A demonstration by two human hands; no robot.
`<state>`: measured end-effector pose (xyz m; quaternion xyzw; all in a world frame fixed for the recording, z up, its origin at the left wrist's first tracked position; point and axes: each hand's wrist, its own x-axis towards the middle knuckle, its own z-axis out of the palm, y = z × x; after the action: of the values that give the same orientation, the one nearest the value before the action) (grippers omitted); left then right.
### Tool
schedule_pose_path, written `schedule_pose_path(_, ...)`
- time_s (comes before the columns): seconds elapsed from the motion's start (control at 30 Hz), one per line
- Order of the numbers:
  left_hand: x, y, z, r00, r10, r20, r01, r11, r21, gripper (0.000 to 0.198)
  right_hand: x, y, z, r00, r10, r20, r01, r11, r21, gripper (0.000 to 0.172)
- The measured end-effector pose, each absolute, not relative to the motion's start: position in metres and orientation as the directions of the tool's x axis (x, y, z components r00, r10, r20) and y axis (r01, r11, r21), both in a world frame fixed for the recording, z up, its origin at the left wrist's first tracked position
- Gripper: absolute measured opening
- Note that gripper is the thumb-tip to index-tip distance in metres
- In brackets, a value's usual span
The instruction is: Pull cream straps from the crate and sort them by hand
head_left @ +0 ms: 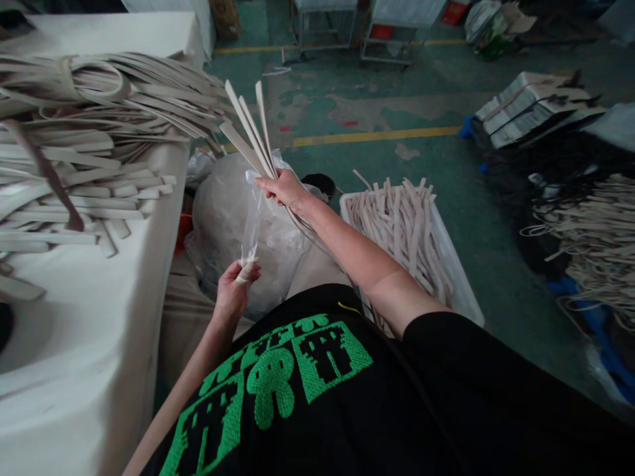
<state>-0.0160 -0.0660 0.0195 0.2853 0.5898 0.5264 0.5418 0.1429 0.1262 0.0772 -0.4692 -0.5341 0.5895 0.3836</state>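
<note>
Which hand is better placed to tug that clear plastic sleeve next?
Likely the left hand: it pinches the lower end of the clear plastic sleeve, while the right hand is busy gripping the bundle of pale strips.

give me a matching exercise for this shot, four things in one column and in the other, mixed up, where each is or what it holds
Column one
1. right hand
2. left hand
3. white bin
4. table

Column two
a. pinches the lower end of the clear plastic sleeve
b. stands on the green floor, filled with loose strips
c. at the left of the view, heaped with long strips
d. raised, gripping the bundle of pale strips

Pairs: 1-d, 2-a, 3-b, 4-c
</note>
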Motion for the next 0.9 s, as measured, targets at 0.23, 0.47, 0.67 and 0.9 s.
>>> schedule_pose_path(0.23, -0.024, -0.062, 0.016, -0.343, 0.897, -0.278, -0.339, 0.158, 0.927, 0.054, 0.150, 0.132, 0.072, -0.255, 0.955, -0.150, 0.067, -0.137, -0.988, 0.019)
schedule_pose_path(0.47, -0.026, -0.063, 0.004, -0.203, 0.920, -0.334, -0.158, 0.306, 0.939, 0.033, 0.147, 0.142, 0.067, -0.206, 0.963, -0.174, 0.089, -0.159, -0.983, 0.023)
schedule_pose_path(0.67, -0.032, -0.064, -0.011, 0.070, 0.865, -0.497, 0.132, 0.486, 0.864, 0.030, 0.138, 0.146, 0.075, -0.257, 0.951, -0.170, 0.157, -0.133, -0.979, 0.036)
schedule_pose_path(0.9, -0.032, -0.065, -0.016, 0.219, 0.726, -0.652, 0.121, 0.643, 0.757, 0.028, 0.124, 0.149, 0.075, -0.345, 0.918, -0.196, 0.147, -0.154, -0.977, 0.038)
